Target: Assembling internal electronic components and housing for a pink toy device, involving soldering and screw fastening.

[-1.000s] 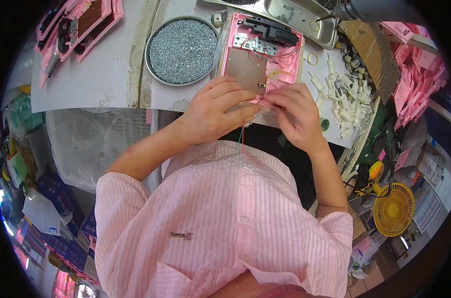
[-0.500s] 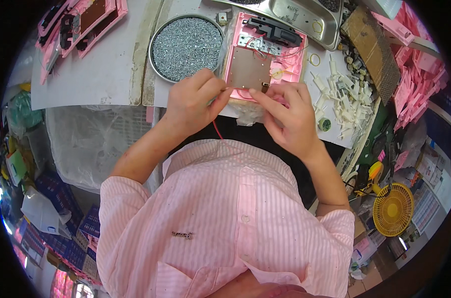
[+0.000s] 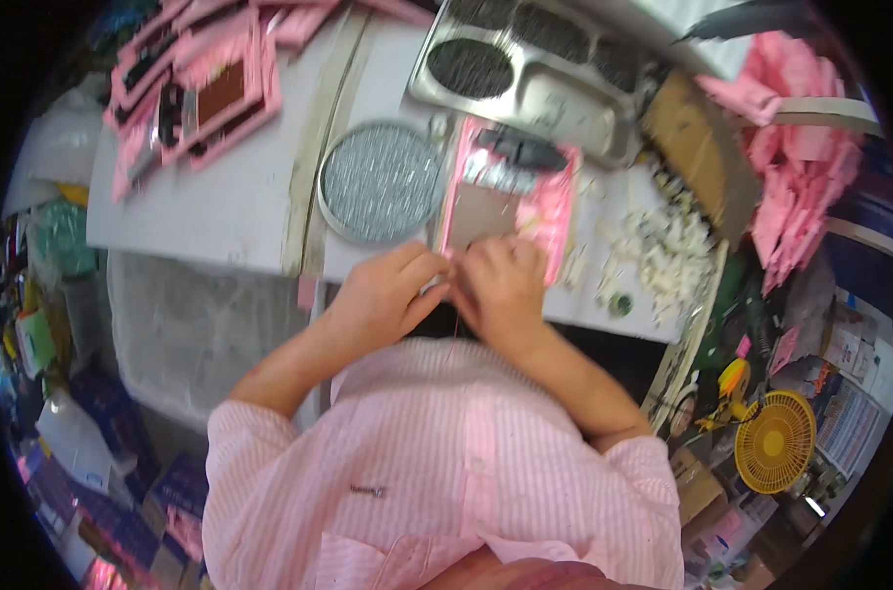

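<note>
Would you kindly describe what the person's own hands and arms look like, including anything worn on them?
The left hand and right hand are ungloved. The forearms are uncovered up to loose, short sleeves in pale pink and white stripes, matching the shirt. Blur hides finer details on the fingers.
</note>
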A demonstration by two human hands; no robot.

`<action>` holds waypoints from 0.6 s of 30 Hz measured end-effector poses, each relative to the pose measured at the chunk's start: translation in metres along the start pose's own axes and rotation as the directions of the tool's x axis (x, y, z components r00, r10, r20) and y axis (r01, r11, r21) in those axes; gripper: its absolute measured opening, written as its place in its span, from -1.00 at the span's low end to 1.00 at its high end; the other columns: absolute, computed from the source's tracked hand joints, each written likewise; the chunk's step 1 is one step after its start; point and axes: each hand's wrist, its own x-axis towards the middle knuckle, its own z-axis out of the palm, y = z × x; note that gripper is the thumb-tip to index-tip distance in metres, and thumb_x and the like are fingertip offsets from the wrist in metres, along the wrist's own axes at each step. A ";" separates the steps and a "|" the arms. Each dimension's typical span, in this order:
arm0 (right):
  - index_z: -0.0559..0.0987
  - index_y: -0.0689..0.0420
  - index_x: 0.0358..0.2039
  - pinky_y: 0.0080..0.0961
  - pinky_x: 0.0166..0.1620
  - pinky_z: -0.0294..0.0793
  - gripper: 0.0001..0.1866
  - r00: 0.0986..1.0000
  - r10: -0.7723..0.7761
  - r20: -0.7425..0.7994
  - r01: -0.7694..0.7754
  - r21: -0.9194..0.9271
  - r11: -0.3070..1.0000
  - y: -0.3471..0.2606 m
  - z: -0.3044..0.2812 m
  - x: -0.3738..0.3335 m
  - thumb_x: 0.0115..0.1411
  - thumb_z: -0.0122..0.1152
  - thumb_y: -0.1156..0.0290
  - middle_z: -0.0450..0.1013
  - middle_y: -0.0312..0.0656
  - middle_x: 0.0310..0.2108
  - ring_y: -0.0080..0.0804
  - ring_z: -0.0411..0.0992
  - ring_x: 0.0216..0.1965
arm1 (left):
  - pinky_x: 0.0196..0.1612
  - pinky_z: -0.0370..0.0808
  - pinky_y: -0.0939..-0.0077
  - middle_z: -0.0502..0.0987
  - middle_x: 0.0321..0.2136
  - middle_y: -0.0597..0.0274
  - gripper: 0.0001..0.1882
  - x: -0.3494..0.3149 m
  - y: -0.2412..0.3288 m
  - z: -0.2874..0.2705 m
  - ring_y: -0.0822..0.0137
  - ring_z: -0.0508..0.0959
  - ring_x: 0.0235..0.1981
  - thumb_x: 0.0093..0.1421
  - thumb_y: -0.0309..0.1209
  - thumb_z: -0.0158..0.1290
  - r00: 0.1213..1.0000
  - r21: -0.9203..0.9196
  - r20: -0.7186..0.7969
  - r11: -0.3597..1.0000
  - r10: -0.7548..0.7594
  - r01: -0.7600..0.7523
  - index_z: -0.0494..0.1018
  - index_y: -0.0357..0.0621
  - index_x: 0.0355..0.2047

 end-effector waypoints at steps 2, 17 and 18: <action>0.61 0.02 -0.29 -0.23 -0.09 0.32 -0.72 0.997 -0.069 -0.031 0.074 0.188 0.979 0.016 -0.025 0.006 -0.06 0.45 0.37 0.48 -0.27 -0.28 -0.20 0.41 -0.19 | -0.29 0.53 0.16 0.47 -0.32 0.06 -0.78 0.012 -0.018 0.010 -0.02 0.56 -0.32 0.25 -0.38 0.15 0.999 0.068 0.051 0.998 0.003 -0.007 0.52 -0.11 -0.11; 0.62 0.25 -0.29 -0.56 -0.22 0.47 -0.82 0.930 -0.259 -0.260 0.219 -0.170 0.961 0.273 -0.151 0.370 0.26 0.31 0.37 0.57 -0.30 -0.39 -0.55 0.49 -0.30 | -0.29 0.56 0.18 0.46 -0.33 0.05 -0.89 0.037 -0.020 -0.007 0.00 0.57 -0.33 0.22 -0.42 0.18 0.968 -0.045 0.216 0.991 0.131 -0.124 0.53 -0.17 -0.29; 0.62 0.25 -0.27 -0.56 -0.22 0.47 -0.82 0.888 -0.381 -0.259 0.311 -0.274 0.910 0.282 -0.147 0.402 0.25 0.32 0.38 0.57 -0.30 -0.39 -0.53 0.50 -0.30 | -0.29 0.57 0.16 0.45 -0.32 0.05 -0.88 0.041 -0.021 -0.007 0.00 0.57 -0.33 0.23 -0.41 0.17 0.958 -0.052 0.250 0.990 0.141 -0.132 0.51 -0.18 -0.29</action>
